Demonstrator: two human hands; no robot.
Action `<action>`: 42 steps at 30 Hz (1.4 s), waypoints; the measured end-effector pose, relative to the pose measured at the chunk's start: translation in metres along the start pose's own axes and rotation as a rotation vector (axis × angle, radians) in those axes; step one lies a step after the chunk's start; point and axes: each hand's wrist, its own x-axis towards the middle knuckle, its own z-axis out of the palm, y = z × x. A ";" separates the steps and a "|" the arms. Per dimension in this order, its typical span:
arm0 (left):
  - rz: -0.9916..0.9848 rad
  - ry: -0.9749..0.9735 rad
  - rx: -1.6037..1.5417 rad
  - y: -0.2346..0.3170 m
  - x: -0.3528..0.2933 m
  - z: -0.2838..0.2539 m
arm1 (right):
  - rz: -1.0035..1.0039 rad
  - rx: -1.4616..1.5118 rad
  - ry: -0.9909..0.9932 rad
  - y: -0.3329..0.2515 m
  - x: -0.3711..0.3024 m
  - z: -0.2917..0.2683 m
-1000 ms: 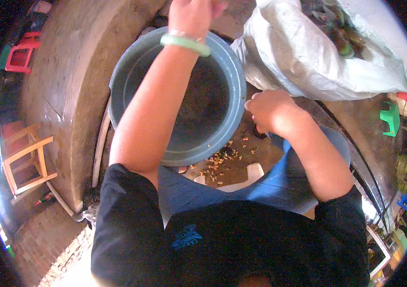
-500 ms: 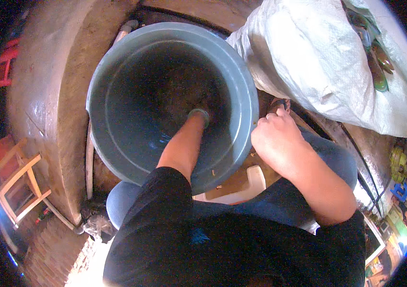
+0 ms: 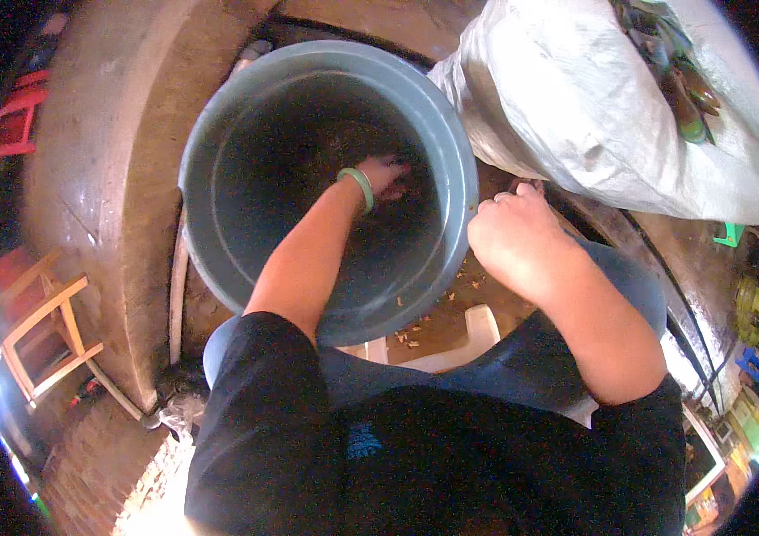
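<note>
I see a round blue-grey tub [image 3: 464,179], dark within; the left hand [image 3: 386,178] inside is too dim to tell how open, the right hand [image 3: 517,234] curled beside its right rim, and I can't tell what either holds.

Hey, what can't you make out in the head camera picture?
All in the head view:
Left hand: fingers dim in shadow, grip unclear.
Blue-grey tub: its bottom is lost in darkness.
Right hand: its back hides anything the fingers hold.
White sack: walls hide its depths; picture's top crops it.
</note>
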 end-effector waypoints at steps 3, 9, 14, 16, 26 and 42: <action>-0.069 0.475 -0.616 0.014 -0.039 -0.046 | 0.036 0.181 0.089 0.000 -0.002 -0.012; -0.153 0.691 -2.118 0.082 -0.098 -0.109 | 0.049 0.558 0.572 0.003 0.013 -0.021; -0.040 0.599 -2.150 0.123 -0.124 -0.115 | -0.023 0.758 0.835 -0.010 0.041 -0.001; -0.022 0.567 -2.058 0.132 -0.132 -0.116 | -0.045 0.848 0.811 -0.012 0.041 -0.004; 0.104 0.533 -1.811 0.134 -0.135 -0.137 | -0.188 0.918 0.781 -0.002 0.032 -0.014; 0.122 0.604 -1.738 0.139 -0.125 -0.125 | -0.218 0.632 0.800 0.004 0.026 -0.015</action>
